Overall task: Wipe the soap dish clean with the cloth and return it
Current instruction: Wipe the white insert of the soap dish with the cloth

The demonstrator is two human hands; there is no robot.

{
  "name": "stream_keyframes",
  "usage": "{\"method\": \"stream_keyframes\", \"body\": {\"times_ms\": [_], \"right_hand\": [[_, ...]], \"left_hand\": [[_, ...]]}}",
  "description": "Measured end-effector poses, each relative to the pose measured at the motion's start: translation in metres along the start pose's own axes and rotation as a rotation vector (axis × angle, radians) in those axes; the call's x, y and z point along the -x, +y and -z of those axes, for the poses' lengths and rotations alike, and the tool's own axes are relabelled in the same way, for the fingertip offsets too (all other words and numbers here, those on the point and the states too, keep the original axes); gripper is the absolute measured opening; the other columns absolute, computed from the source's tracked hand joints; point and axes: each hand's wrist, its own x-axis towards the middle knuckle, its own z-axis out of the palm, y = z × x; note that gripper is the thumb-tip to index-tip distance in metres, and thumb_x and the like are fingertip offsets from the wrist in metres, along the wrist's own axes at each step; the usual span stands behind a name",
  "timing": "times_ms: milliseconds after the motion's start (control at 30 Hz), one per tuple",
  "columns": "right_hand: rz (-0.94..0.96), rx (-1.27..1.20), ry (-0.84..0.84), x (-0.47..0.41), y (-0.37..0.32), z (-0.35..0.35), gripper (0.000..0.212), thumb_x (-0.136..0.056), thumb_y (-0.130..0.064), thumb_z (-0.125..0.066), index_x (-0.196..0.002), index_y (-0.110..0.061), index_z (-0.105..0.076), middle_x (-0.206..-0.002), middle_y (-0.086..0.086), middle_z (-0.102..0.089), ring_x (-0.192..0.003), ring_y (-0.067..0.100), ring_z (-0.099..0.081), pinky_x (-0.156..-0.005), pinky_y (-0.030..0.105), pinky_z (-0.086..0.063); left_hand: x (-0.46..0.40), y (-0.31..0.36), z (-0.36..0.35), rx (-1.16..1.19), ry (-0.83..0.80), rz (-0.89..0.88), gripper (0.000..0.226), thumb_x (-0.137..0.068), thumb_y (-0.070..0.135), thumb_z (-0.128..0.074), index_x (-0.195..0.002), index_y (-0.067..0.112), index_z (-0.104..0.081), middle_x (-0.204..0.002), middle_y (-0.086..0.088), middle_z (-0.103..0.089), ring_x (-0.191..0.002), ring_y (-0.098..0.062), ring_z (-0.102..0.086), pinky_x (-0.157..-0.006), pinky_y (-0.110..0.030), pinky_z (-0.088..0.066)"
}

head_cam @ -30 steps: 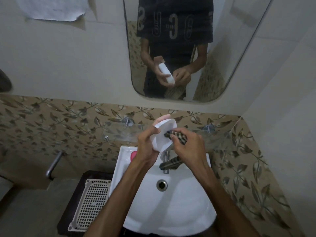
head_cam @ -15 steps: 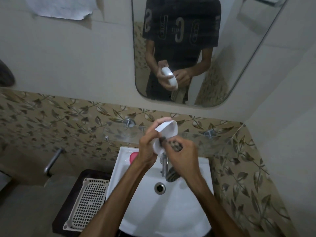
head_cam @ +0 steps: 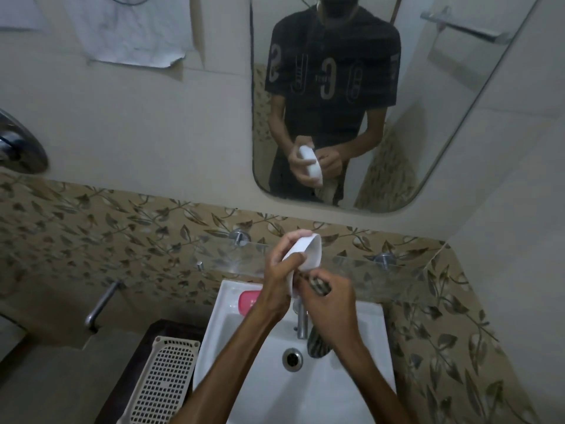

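My left hand [head_cam: 279, 278] grips a white oval soap dish [head_cam: 307, 250], held on edge above the back of the white sink [head_cam: 351, 390]. My right hand [head_cam: 328, 304] is closed on a dark checked cloth [head_cam: 319, 286], pressed against the lower inside of the dish. A tail of the cloth [head_cam: 318, 344] hangs below my right hand over the basin. A pink soap bar [head_cam: 249, 302] lies on the sink's back left corner, partly hidden by my left wrist.
A glass shelf [head_cam: 232, 258] on metal pegs runs along the leaf-patterned wall tiles just behind my hands. The metal tap [head_cam: 302, 321] stands under them, above the drain [head_cam: 292, 358]. A white perforated basket [head_cam: 159, 384] sits left of the sink. The mirror [head_cam: 382, 102] above reflects a person.
The dish has turned more upright and edge-on in my left hand. My right hand with the cloth has slid down toward the dish's lower end. The view has tilted slightly upward.
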Motion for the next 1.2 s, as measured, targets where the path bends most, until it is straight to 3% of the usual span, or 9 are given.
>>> {"method": "stream_keyframes", "body": {"times_ms": [100,167,267,567,667,767,900,1033,1200], "right_hand": [[0.018,0.046,-0.034,0.002,-0.004,-0.006,0.020,-0.088,-0.037,-0.074,-0.081,-0.056,-0.068,-0.078,-0.028,-0.071,-0.076,-0.001,-0.071,-0.063,0.017,-0.061],[-0.032,0.068,0.073,-0.008,-0.002,-0.002,0.018,-0.090,-0.030,-0.075,-0.082,-0.045,-0.069,-0.073,-0.023,-0.071,-0.076,-0.002,-0.070,-0.062,0.019,-0.060],[-0.011,-0.053,0.006,0.002,-0.006,-0.007,0.012,-0.089,-0.034,-0.072,-0.079,-0.029,-0.074,-0.072,-0.009,-0.073,-0.065,0.009,-0.071,-0.059,0.026,-0.060],[-0.099,-0.116,0.011,0.013,-0.005,-0.016,0.028,-0.095,-0.011,-0.068,-0.076,-0.031,-0.075,-0.069,-0.005,-0.073,-0.059,0.011,-0.067,-0.056,0.023,-0.055],[-0.134,-0.064,0.086,0.007,0.000,-0.012,0.039,-0.092,-0.010,-0.072,-0.068,-0.041,-0.073,-0.073,-0.019,-0.074,-0.069,0.010,-0.072,-0.059,0.021,-0.059],[-0.099,-0.067,-0.010,0.012,-0.005,-0.011,0.032,-0.092,-0.009,-0.071,-0.070,-0.033,-0.074,-0.068,-0.008,-0.073,-0.062,0.013,-0.069,-0.056,0.021,-0.055],[-0.105,-0.064,-0.002,0.004,-0.006,-0.001,0.013,-0.090,-0.015,-0.075,-0.082,-0.025,-0.080,-0.073,-0.005,-0.076,-0.067,0.012,-0.072,-0.063,0.029,-0.061],[-0.171,-0.194,-0.045,0.019,-0.005,-0.010,0.023,-0.095,-0.017,-0.069,-0.079,-0.029,-0.079,-0.066,0.003,-0.072,-0.061,0.028,-0.067,-0.057,0.032,-0.057],[-0.315,-0.233,-0.069,0.017,0.006,-0.011,0.034,-0.098,-0.011,-0.063,-0.081,-0.035,-0.079,-0.078,-0.002,-0.078,-0.073,0.016,-0.076,-0.076,0.044,-0.063]], "left_hand": [[-0.002,0.001,0.003,-0.023,0.039,0.001,0.050,-0.075,0.037,-0.065,-0.121,0.018,-0.069,-0.125,-0.010,-0.064,-0.118,-0.044,-0.056,-0.084,-0.051,-0.055],[-0.003,0.000,0.000,-0.052,0.023,-0.010,0.048,-0.077,0.035,-0.064,-0.121,0.015,-0.069,-0.123,-0.012,-0.063,-0.119,-0.048,-0.054,-0.085,-0.051,-0.053],[-0.004,0.001,0.003,-0.045,0.063,-0.034,0.047,-0.076,0.035,-0.064,-0.120,0.018,-0.069,-0.124,-0.007,-0.065,-0.117,-0.040,-0.057,-0.084,-0.052,-0.054],[-0.003,-0.004,0.002,-0.166,0.045,-0.082,0.056,-0.075,0.035,-0.064,-0.128,0.019,-0.065,-0.127,0.000,-0.065,-0.117,-0.026,-0.059,-0.089,-0.048,-0.054],[0.002,-0.005,0.000,-0.190,0.048,-0.075,0.059,-0.073,0.036,-0.064,-0.129,0.018,-0.065,-0.128,-0.001,-0.066,-0.119,-0.026,-0.059,-0.092,-0.049,-0.054],[0.004,-0.006,0.004,-0.174,0.088,-0.112,0.061,-0.072,0.034,-0.063,-0.131,0.016,-0.064,-0.130,-0.003,-0.065,-0.119,-0.028,-0.059,-0.092,-0.057,-0.055],[0.005,-0.001,0.002,-0.204,0.087,-0.126,0.061,-0.070,0.031,-0.062,-0.129,0.015,-0.065,-0.127,-0.002,-0.067,-0.116,-0.023,-0.061,-0.089,-0.051,-0.056],[0.005,0.003,0.001,-0.208,0.097,-0.189,0.065,-0.069,0.034,-0.063,-0.131,0.016,-0.062,-0.127,0.001,-0.065,-0.117,-0.021,-0.060,-0.089,-0.040,-0.060],[0.014,0.006,-0.007,-0.254,0.085,-0.238,0.068,-0.068,0.032,-0.063,-0.132,0.013,-0.059,-0.130,-0.002,-0.063,-0.118,-0.017,-0.060,-0.092,-0.033,-0.058]]}}
